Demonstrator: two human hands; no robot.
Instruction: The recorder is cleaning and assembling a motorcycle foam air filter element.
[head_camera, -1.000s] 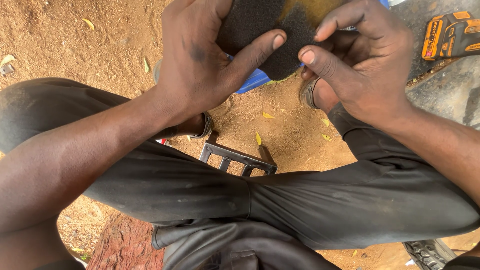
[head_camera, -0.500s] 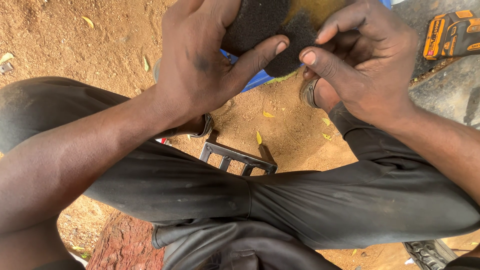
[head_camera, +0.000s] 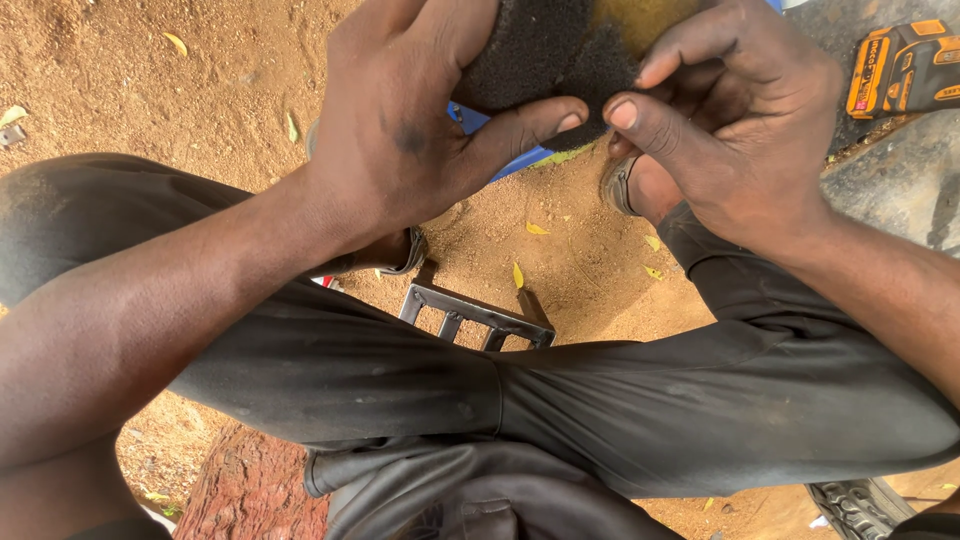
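Sponge: dark foam, yellow patch at top, held up above your knees. Your left hand and right hand pinch its lower edge, thumbs meeting; handling under way, not set down.

Reddish dirt ground scattered with yellow leaves, a grey metal frame standing there, an orange-and-black power tool top right.

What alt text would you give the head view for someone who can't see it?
Both hands hold a dark foam pad with a yellowish patch, left hand and right hand pinching its lower edge. Below are dark-trousered legs over sandy ground, a grey metal frame, and an orange-and-black power tool upper right.
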